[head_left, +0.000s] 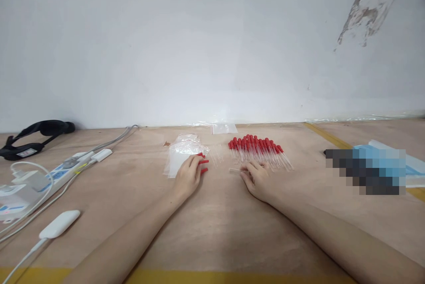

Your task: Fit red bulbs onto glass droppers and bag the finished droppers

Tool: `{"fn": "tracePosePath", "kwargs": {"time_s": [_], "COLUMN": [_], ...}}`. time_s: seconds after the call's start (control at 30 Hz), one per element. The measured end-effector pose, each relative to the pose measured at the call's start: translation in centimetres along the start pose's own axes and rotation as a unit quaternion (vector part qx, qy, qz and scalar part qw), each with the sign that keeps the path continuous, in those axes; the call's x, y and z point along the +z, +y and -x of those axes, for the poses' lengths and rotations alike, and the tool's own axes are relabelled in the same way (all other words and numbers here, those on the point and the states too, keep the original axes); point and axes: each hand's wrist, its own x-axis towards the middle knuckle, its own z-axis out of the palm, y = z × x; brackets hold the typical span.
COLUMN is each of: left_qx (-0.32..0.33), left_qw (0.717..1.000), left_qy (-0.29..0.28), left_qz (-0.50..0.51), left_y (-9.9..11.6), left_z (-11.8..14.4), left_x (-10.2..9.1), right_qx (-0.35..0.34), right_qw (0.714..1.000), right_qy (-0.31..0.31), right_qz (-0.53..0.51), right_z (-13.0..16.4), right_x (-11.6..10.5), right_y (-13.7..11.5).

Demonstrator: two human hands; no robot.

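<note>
My left hand (188, 177) rests low over the table with its fingers closed around small red rubber dropper bulbs (204, 161). Several of these bulbs show at the fingertips, and the fingers partly hide how they are gripped. In my right hand (258, 180) is a thin clear dropper tube (234, 170), pinched between thumb and fingers, its bare end pointing left. Just beyond that hand lie several assembled droppers (254, 144) in a row, red bulbs toward the wall. A few loose clear tubes (217, 155) lie between the two hands.
Clear plastic bags (177, 160) are stacked beyond my left hand, and another bag (224, 128) lies by the wall. To the left are a power strip (59, 177), a white charger (59, 224) and a black strap (40, 135). A blue mask (368, 155) lies right, beside a blurred dark item.
</note>
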Motion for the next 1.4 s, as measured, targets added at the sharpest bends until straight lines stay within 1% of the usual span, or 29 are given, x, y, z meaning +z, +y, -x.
{"fn": "tracePosePath", "kwargs": {"time_s": [0.07, 0.13, 0.2, 0.27, 0.37, 0.5, 0.67, 0.8, 0.9, 1.1, 1.27, 1.4], "left_qx": [0.032, 0.039, 0.022, -0.004, -0.034, -0.054, -0.092, -0.092, -0.084, -0.066, -0.069, -0.063], "left_qw": [0.999, 0.995, 0.991, 0.989, 0.987, 0.983, 0.967, 0.959, 0.96, 0.968, 0.964, 0.966], "left_qy": [-0.029, -0.076, -0.118, -0.133, -0.123, -0.103, -0.108, -0.108, -0.107, -0.109, -0.144, -0.153], "left_qz": [0.034, 0.053, 0.062, 0.071, 0.095, 0.139, 0.213, 0.245, 0.245, 0.214, 0.211, 0.196], "left_y": [0.9, 1.7, 2.1, 2.2, 2.2, 2.1, 2.0, 2.1, 2.3, 2.6, 3.0, 3.0], "left_z": [0.5, 1.0, 1.2, 1.2, 0.9, 0.7, 1.0, 1.1, 1.1, 1.2, 1.4, 1.5], "left_x": [0.3, 0.8, 1.3, 1.7, 1.8, 1.8, 2.2, 2.3, 2.1, 1.7, 1.6, 1.6], "right_qx": [-0.012, -0.026, -0.038, -0.046, -0.053, -0.05, -0.05, -0.05, -0.051, -0.053, -0.06, -0.067], "right_qw": [1.0, 0.999, 0.999, 0.998, 0.997, 0.995, 0.993, 0.992, 0.991, 0.99, 0.984, 0.987], "right_qy": [0.003, 0.001, -0.001, 0.0, 0.003, 0.0, -0.006, -0.011, -0.016, -0.047, -0.094, -0.091], "right_qz": [-0.017, -0.03, -0.037, -0.044, -0.064, -0.088, -0.108, -0.115, -0.123, -0.124, -0.136, -0.11], "right_z": [-0.1, -0.1, -0.1, -0.1, 0.0, 0.1, 0.1, -0.1, -0.1, -0.2, -0.2, -0.3], "right_x": [-0.2, -0.4, -0.6, -0.5, 0.0, 0.3, -0.4, -0.8, -1.0, -1.3, -0.9, -0.9], "right_y": [-0.2, -0.4, -0.7, -1.0, -1.3, -1.8, -2.3, -2.6, -2.8, -2.6, -1.8, -2.0]}}
